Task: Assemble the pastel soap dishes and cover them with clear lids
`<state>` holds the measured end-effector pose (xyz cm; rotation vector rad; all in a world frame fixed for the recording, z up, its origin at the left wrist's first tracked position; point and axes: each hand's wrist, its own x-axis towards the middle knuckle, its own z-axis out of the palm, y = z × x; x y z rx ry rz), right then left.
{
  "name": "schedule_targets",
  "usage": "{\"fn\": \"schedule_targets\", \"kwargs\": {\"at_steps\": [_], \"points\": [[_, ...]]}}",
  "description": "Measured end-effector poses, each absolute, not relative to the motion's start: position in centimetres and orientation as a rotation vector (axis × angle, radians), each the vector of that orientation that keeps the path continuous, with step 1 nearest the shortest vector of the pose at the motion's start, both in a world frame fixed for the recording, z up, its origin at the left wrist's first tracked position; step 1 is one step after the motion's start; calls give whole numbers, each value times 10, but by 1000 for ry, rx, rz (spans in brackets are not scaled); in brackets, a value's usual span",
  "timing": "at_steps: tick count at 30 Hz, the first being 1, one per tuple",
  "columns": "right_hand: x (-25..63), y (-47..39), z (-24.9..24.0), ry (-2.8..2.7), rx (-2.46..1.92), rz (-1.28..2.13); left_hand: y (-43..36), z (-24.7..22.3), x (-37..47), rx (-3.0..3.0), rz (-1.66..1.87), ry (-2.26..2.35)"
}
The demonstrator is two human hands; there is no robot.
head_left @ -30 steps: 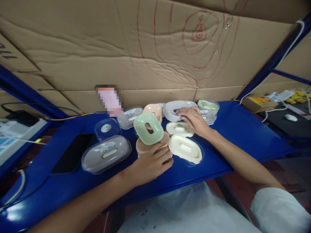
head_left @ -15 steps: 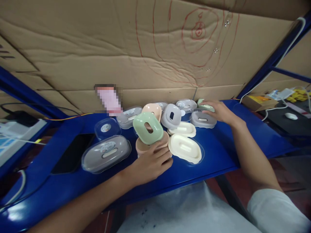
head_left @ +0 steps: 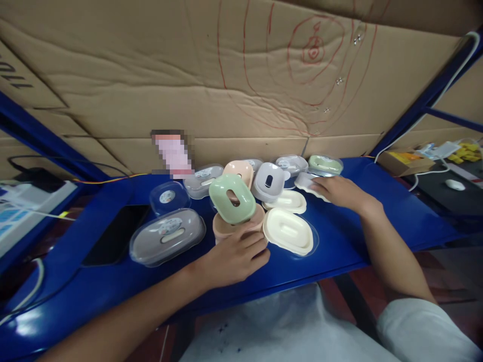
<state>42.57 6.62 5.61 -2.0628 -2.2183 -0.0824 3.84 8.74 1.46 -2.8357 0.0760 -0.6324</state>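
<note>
My left hand (head_left: pixel 237 254) has its fingers curled against the front of a pink soap box (head_left: pixel 222 226). A green oval tray (head_left: pixel 226 198) with a slot leans on top of that box. Over to the right, my right hand (head_left: pixel 337 192) grips a grey soap box (head_left: pixel 305 182), whose right part the fingers cover. Behind it stands a green soap box (head_left: pixel 324 164) under a clear lid. Between my hands lie a cream soap box part (head_left: pixel 290 231) on a clear lid and another cream piece (head_left: pixel 289 202). A grey slotted tray (head_left: pixel 268 182) leans behind them.
A lidded grey soap box (head_left: pixel 168 239) and a clear lid (head_left: pixel 169 198) lie at left, beside a black phone-like slab (head_left: pixel 115 235). More boxes line the back of the blue table (head_left: pixel 332 246). Cardboard (head_left: pixel 151 65) walls the rear. A blurred pink item (head_left: pixel 172 155) leans there.
My right hand has come down from the green soap box to the grey one in front, which now looks tilted. My left hand stays at the pink box.
</note>
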Motion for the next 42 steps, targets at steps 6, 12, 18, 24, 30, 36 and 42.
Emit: {"fn": "schedule_targets", "kwargs": {"at_steps": [6, 12, 18, 24, 30, 36, 42], "points": [[391, 63, 74, -2130, -1816, -198, 87, 14, 39, -2829, -630, 71], [368, 74, 59, -2207, -1474, -152, 86, 14, 39, -2833, -603, 53], [448, 98, 50, -1864, -1718, -273, 86, 13, 39, -2839, -618, 72], [527, 117, 20, -1862, -2034, -244, 87, 12, 38, -2840, -597, 75], [526, 117, 19, -1773, -1993, -367, 87, 12, 38, -2831, -592, 88], [522, 116, 22, -1832, -2072, -402, 88, 11, 38, -2836, -575, 88], [517, 116, 16, -1965, -2138, -322, 88, 11, 38, -2830, -576, 97]]}}
